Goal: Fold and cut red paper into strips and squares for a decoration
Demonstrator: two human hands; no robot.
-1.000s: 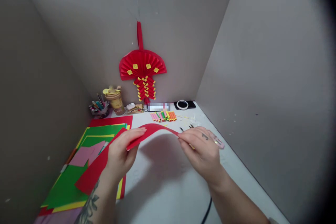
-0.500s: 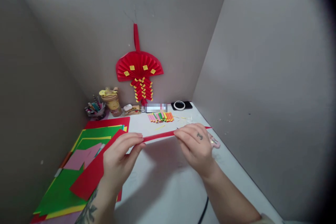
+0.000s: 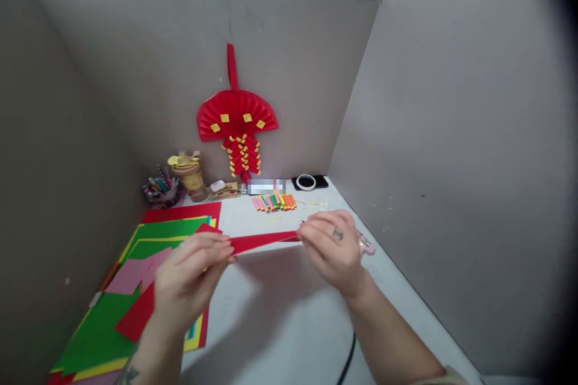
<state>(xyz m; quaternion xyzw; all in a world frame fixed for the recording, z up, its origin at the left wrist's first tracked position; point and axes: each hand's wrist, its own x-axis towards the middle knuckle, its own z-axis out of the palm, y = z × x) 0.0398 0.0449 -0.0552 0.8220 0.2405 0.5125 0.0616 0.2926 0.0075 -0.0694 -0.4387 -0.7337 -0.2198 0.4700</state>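
Note:
A narrow red strip of paper (image 3: pixel 264 240) stretches between my two hands above the white table. My left hand (image 3: pixel 192 277) pinches its left end, fingers on top and thumb below. My right hand (image 3: pixel 334 252) grips the other end, its fingertips closed on the paper. The strip looks folded, with its layers slightly apart near the right fingers. Behind my left hand lies a red paper sheet (image 3: pixel 135 313) on a stack of green paper (image 3: pixel 90 331), partly hidden by that hand and wrist.
Small coloured paper rolls (image 3: pixel 274 203) lie in a row at the back. A red fan decoration (image 3: pixel 238 114) hangs on the grey partition. A pen holder (image 3: pixel 161 192), a cup (image 3: pixel 192 177) and a phone (image 3: pixel 320 181) stand or lie along the back edge. Pink scissors-like handles (image 3: pixel 366 245) show beyond my right hand.
My left hand has moved left and slightly down, turning the strip so more of its red face shows. The right hand has barely shifted. The view has tilted slightly.

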